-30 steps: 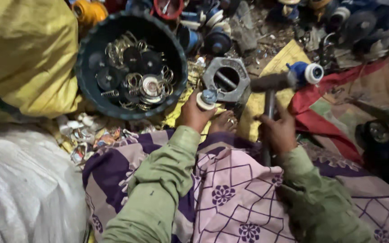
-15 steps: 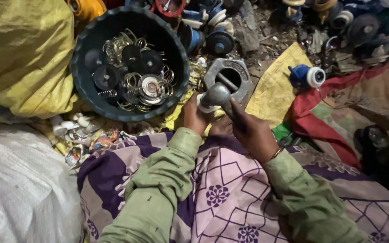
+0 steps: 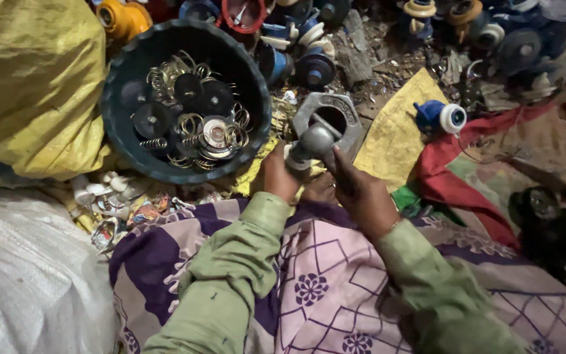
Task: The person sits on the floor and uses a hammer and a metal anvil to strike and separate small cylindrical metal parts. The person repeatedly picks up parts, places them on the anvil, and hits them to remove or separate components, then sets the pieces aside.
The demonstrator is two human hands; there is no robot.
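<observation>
Here, both hands meet just in front of the lap over a small grey metal part with a rounded, dull head (image 3: 314,141) — stubby, worn, a paler collar at its lower left end. The left hand (image 3: 276,176) closes around that lower end; the right hand (image 3: 360,191) grips from the other side, fingers (image 3: 343,164) curled up against the round head. Just behind it lies a grey hexagonal metal ring with a dark round opening (image 3: 327,117), on the littered ground. To the left — a dark round plastic tub (image 3: 122,141) holding springs and black discs. A blue-and-white plastic spool (image 3: 441,117) rests on yellow sacking (image 3: 394,131) to the right.
</observation>
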